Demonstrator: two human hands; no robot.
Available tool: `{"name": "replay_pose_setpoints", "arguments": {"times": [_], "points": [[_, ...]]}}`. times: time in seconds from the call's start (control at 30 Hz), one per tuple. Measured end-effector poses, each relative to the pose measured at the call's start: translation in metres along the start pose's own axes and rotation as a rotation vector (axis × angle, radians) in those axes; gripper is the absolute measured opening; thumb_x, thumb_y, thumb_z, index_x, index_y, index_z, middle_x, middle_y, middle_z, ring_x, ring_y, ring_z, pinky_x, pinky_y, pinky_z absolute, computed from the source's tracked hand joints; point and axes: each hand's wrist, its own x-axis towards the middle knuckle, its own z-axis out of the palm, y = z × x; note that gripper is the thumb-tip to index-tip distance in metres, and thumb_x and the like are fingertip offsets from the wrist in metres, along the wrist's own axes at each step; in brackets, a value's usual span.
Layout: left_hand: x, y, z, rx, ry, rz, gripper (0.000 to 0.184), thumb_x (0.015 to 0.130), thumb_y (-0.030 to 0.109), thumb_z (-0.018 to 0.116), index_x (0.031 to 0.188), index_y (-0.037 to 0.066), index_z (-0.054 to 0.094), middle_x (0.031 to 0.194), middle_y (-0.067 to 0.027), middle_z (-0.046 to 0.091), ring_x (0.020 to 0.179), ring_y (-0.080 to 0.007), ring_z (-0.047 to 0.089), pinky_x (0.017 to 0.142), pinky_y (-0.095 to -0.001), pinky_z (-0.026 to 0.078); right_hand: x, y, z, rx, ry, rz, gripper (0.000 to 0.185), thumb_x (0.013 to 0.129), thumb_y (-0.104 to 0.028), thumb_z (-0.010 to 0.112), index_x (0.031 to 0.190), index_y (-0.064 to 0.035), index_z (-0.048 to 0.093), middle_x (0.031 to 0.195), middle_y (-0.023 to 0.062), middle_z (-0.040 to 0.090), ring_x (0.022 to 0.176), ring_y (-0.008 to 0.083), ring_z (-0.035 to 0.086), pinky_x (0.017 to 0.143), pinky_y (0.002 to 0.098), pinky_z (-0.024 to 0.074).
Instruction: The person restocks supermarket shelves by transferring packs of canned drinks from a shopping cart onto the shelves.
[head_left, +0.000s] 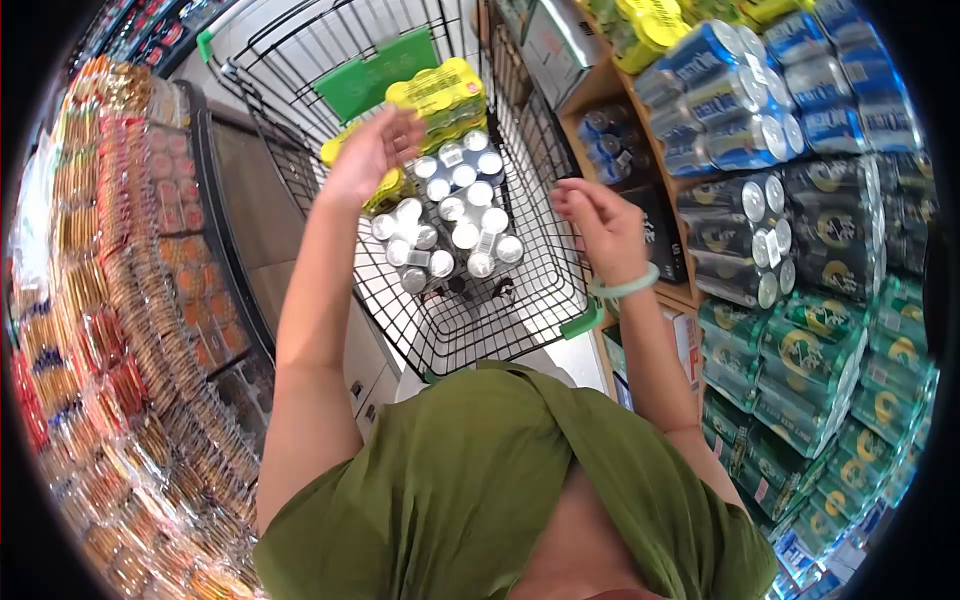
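Note:
Both of my hands are raised over a wire shopping cart (pixel 540 290) with green corners. My left hand (pixel 380 150) is over the cart's left side, fingers apart and holding nothing, near yellow-wrapped packs (pixel 440 90). On the right, my right hand (pixel 600 225) hangs above the cart's right rim, fingers loosely bent and apart, with nothing in it; a pale green bracelet (pixel 628 285) circles that wrist. Between the hands, several shrink-wrapped packs of cans with silver tops (pixel 465 210) lie in the cart. A green panel (pixel 375 75) is at the cart's far end.
Shelves at right hold blue can packs (pixel 735 95), black can packs (pixel 735 235) and green can packs (pixel 810 350). Packaged snacks (pixel 125 290) line the left side behind a dark shelf edge (pixel 225 220). A white box (pixel 555 45) stands at the upper right of the cart.

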Motion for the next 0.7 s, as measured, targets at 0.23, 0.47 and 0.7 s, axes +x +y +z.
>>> {"name": "replay_pose_setpoints", "arguments": {"times": [0.23, 0.47, 0.7], "points": [[-0.033, -0.146, -0.029, 0.282, 0.099, -0.346, 0.045, 0.09, 0.042, 0.057, 0.115, 0.005, 0.056, 0.109, -0.0073, 0.06, 0.099, -0.0169, 0.056, 0.081, -0.0337, 0.048, 0.018, 0.161, 0.035, -0.126, -0.029, 0.32, 0.026, 0.088, -0.016, 0.058, 0.104, 0.005, 0.064, 0.088, 0.0137, 0.069, 0.079, 0.0172, 0.067, 0.073, 0.0279, 0.0518], [-0.05, -0.233, 0.0, 0.411, 0.055, -0.782, 0.07, 0.083, 0.054, 0.06, 0.124, -0.002, 0.05, 0.112, -0.0143, 0.057, 0.107, -0.0264, 0.052, 0.086, -0.0444, 0.047, 0.014, 0.232, 0.043, -0.568, 0.014, 0.377, 0.032, 0.084, -0.026, 0.061, 0.101, 0.0005, 0.065, 0.089, 0.0154, 0.068, 0.084, 0.0259, 0.065, 0.077, 0.0347, 0.0495], [-0.057, -0.282, 0.038, -0.221, 0.209, -0.892, 0.097, 0.079, 0.064, 0.06, 0.149, 0.014, 0.017, 0.151, -0.0248, 0.009, 0.138, -0.0435, 0.016, 0.096, -0.0616, 0.037, 0.053, 0.275, 0.052, -0.655, -0.129, 0.393, 0.055, 0.084, -0.045, 0.058, 0.118, -0.0008, 0.058, 0.11, 0.0242, 0.063, 0.104, 0.0383, 0.06, 0.091, 0.0413, 0.0455]]}}
